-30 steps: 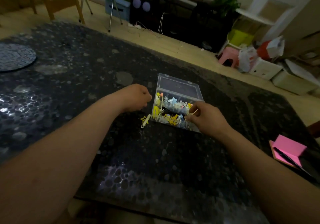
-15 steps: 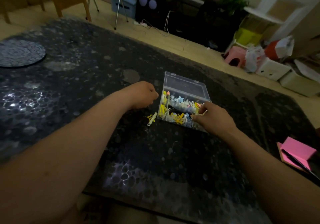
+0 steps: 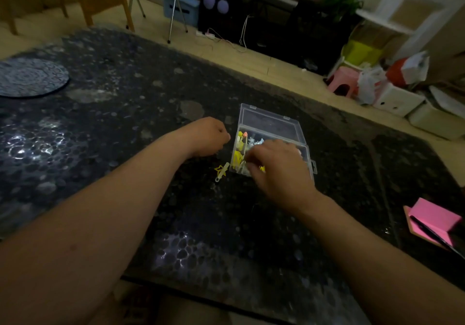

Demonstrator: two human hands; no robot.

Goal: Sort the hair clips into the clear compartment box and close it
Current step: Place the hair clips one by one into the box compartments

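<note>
Right hand over clear box, pinch unclear; left hand curled at its nine o'clock, contents hidden; best sort by colour

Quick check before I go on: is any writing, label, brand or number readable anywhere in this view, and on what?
None can be read.
The clear compartment box shows no label.
The pink notepad looks blank.
The blue bin and the white boxes on the floor are too dim and blurred to show any print.
</note>
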